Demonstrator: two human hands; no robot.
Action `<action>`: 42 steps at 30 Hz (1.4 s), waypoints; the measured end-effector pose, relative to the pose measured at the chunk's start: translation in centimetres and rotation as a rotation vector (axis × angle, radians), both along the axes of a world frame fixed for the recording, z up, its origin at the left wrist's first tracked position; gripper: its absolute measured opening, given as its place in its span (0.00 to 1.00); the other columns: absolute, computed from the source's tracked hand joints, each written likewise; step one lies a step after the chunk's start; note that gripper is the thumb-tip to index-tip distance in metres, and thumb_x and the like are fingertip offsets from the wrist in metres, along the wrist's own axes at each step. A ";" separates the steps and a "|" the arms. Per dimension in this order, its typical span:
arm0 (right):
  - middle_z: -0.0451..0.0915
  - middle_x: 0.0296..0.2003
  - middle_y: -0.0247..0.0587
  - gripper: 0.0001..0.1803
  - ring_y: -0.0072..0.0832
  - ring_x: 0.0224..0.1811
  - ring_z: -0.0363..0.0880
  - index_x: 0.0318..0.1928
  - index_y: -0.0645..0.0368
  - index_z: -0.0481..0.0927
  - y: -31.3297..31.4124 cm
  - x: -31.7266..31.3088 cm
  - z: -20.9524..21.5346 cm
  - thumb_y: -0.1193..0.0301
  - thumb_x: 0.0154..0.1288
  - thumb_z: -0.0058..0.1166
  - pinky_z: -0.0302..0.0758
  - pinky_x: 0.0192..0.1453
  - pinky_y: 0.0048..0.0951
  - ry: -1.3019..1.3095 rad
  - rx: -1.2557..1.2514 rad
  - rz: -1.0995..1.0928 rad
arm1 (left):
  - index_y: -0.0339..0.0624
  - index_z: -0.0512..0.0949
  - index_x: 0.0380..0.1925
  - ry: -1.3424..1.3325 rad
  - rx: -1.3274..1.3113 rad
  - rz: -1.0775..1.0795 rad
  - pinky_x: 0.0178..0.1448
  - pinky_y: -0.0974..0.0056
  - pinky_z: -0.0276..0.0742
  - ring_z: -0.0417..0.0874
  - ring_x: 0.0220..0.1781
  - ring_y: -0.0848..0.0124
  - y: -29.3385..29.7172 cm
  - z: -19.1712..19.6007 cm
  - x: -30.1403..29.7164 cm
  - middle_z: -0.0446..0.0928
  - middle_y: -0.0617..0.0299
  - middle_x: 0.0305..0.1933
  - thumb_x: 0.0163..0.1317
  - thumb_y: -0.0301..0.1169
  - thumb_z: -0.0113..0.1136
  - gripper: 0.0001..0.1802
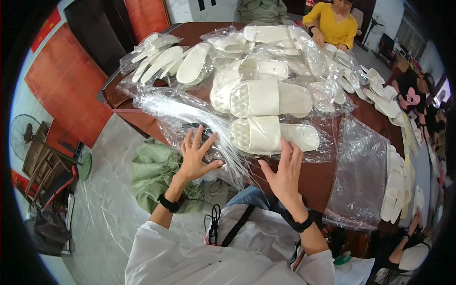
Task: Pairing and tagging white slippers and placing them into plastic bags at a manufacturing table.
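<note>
A pair of cream slide slippers lies side by side before me, the nearer slipper (299, 136) just beyond my right hand (285, 175). That hand is open, its thumb spread from the fingers, and the fingertips reach the slipper's near edge. My left hand (194, 154) is also open, fingers spread over a bundle of thin white plastic strips (190, 114) on clear film. Whether it touches the strips I cannot tell. The farther slipper (295, 99) points the same way, quilted strap ends to the left. Clear plastic lies under and around the pair.
More bagged cream slippers (192, 64) are heaped across the brown table. A flat clear bag (358, 171) lies at right, beside loose white slippers (394, 183). A person in yellow (336, 26) handles slippers at the far side. A green sack (152, 166) stands on the floor left.
</note>
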State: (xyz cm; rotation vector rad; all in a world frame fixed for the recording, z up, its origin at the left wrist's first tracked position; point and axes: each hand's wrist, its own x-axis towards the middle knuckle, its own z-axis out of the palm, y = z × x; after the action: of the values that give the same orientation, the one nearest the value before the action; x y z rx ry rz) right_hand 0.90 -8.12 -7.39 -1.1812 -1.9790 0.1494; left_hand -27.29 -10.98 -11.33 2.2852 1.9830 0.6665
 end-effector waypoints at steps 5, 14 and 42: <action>0.70 0.48 0.55 0.30 0.50 0.48 0.69 0.57 0.66 0.68 2.8 1.6 -0.5 0.70 0.56 0.64 0.69 0.53 0.44 0.170 -0.158 -0.026 | 0.65 0.67 0.67 0.018 -0.008 0.014 0.69 0.32 0.42 0.48 0.73 0.37 0.1 0.2 3.4 0.49 0.47 0.76 0.52 0.64 0.62 0.43; 0.76 0.45 0.40 0.17 0.27 0.47 0.73 0.52 0.62 0.73 3.3 4.8 0.5 0.76 0.63 0.59 0.69 0.54 0.28 0.625 -0.289 -0.024 | 0.65 0.66 0.67 -0.035 -0.040 -0.014 0.68 0.33 0.44 0.50 0.71 0.35 -1.3 1.1 13.7 0.50 0.42 0.74 0.53 0.62 0.60 0.41; 0.68 0.53 0.53 0.20 0.50 0.54 0.70 0.54 0.60 0.74 -3.5 7.7 0.2 0.76 0.61 0.58 0.69 0.55 0.45 0.183 -0.135 0.013 | 0.37 0.82 0.29 -0.329 -0.242 -0.005 0.28 0.63 0.72 0.81 0.22 0.61 5.7 12.7 10.3 0.80 0.53 0.20 0.64 0.44 0.61 0.18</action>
State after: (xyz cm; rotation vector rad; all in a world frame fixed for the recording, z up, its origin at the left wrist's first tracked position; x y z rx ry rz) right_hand 8.64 -11.59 -7.19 -1.1953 -1.8390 0.3893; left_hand -17.00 -5.26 1.33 1.9024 1.7949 0.7050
